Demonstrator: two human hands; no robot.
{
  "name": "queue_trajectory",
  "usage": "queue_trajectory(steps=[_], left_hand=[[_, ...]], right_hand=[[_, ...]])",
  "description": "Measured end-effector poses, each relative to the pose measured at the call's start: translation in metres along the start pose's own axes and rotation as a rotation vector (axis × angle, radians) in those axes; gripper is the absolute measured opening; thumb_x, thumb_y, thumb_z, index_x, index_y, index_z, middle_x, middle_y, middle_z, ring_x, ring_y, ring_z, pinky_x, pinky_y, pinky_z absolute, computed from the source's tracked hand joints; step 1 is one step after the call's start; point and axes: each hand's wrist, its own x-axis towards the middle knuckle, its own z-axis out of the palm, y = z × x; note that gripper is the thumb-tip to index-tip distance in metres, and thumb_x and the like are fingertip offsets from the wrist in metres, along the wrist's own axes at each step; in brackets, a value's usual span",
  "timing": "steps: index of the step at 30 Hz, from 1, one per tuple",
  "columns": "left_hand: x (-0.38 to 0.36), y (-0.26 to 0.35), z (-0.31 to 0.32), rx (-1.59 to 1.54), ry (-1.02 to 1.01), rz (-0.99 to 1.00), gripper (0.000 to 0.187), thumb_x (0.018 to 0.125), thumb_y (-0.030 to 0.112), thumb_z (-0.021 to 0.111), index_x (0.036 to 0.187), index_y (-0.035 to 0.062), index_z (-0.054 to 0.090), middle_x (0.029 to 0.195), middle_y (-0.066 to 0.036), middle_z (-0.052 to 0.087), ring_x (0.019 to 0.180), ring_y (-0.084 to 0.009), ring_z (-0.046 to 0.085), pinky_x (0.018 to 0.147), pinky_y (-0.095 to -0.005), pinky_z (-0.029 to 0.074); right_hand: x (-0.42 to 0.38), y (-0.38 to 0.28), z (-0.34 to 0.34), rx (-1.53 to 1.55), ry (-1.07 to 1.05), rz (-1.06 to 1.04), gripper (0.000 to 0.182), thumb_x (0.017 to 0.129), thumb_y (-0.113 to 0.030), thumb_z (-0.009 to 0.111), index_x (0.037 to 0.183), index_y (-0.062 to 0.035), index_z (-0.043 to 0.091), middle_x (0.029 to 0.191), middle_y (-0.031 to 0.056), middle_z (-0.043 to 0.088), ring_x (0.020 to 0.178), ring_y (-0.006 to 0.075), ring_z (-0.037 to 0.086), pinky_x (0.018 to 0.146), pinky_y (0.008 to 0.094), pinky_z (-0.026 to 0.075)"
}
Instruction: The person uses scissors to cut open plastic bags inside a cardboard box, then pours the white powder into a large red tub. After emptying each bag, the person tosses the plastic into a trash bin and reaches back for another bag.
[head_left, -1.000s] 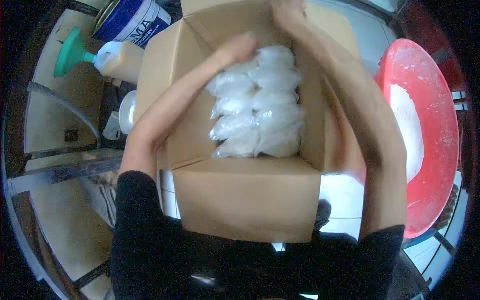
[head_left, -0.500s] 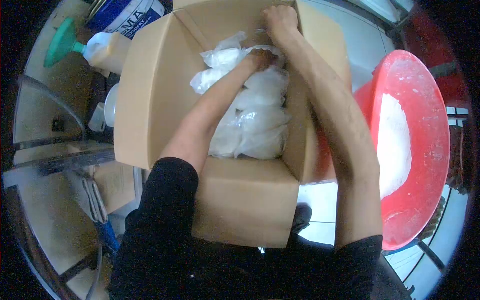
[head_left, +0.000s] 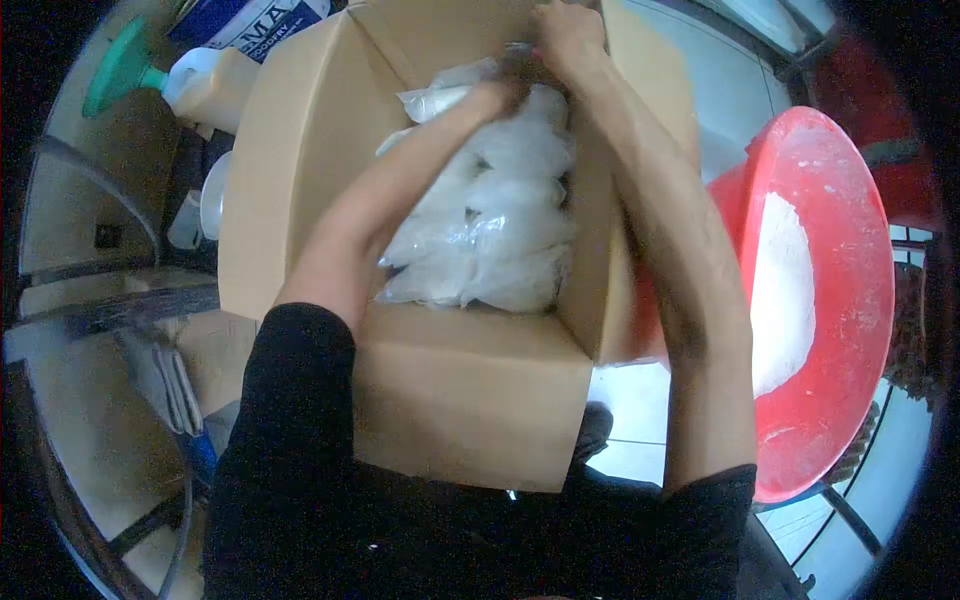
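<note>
An open cardboard box (head_left: 470, 410) stands in front of me, with several clear plastic bags of white contents (head_left: 520, 215) packed in rows inside. Deep at the far end of the box, my left hand (head_left: 512, 82) is over the furthest bags; its fingers are dark and blurred, so their closure does not show. My right hand (head_left: 570, 38) is at the far right corner, just above and right of the left one. Its fingers are curled closed, and whatever they hold is hidden.
A red tub (head_left: 840, 300) with white powder (head_left: 783, 295) stands right of the box. At left are a pale jug (head_left: 215, 88) with a green funnel (head_left: 120, 70), a blue bucket (head_left: 250, 25) and a white round container (head_left: 213, 195). Tiled floor (head_left: 630, 410) shows below.
My left hand has shifted up and slightly left, off the bags it was among, exposing more of them. My right hand has risen slightly. The view has shifted a little.
</note>
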Motion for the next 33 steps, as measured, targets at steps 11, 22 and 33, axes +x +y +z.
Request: queue_trajectory(steps=[11, 22, 33], left_hand=[[-0.026, -0.003, -0.011, 0.125, 0.063, 0.074, 0.019, 0.08, 0.012, 0.047, 0.093, 0.0079, 0.06, 0.092, -0.01, 0.062, 0.09, -0.0231, 0.06, 0.075, -0.0365, 0.049], [-0.02, 0.002, 0.019, -0.031, 0.183, 0.049, 0.02, 0.079, 0.014, 0.046, 0.087, 0.0034, 0.06, 0.082, -0.015, 0.063, 0.077, -0.0283, 0.062, 0.065, -0.0394, 0.05], [0.013, 0.02, 0.024, 0.08, 0.173, 0.067, 0.025, 0.08, 0.017, 0.045, 0.095, 0.0052, 0.061, 0.097, -0.015, 0.061, 0.089, -0.0318, 0.058, 0.078, -0.0428, 0.046]], right_hand=[[0.004, 0.004, 0.004, 0.035, -0.051, -0.047, 0.012, 0.07, -0.021, 0.065, 0.078, -0.0115, 0.068, 0.081, 0.0089, 0.066, 0.078, 0.0213, 0.065, 0.064, 0.0316, 0.052], [-0.004, 0.003, -0.012, 0.028, -0.15, -0.091, 0.028, 0.064, -0.026, 0.072, 0.085, -0.0082, 0.066, 0.089, 0.0122, 0.065, 0.084, 0.0247, 0.063, 0.069, 0.0339, 0.052], [-0.01, 0.005, -0.02, 0.018, -0.17, -0.133, 0.034, 0.061, -0.027, 0.076, 0.086, -0.0075, 0.065, 0.088, 0.0125, 0.064, 0.084, 0.0259, 0.063, 0.069, 0.035, 0.052]])
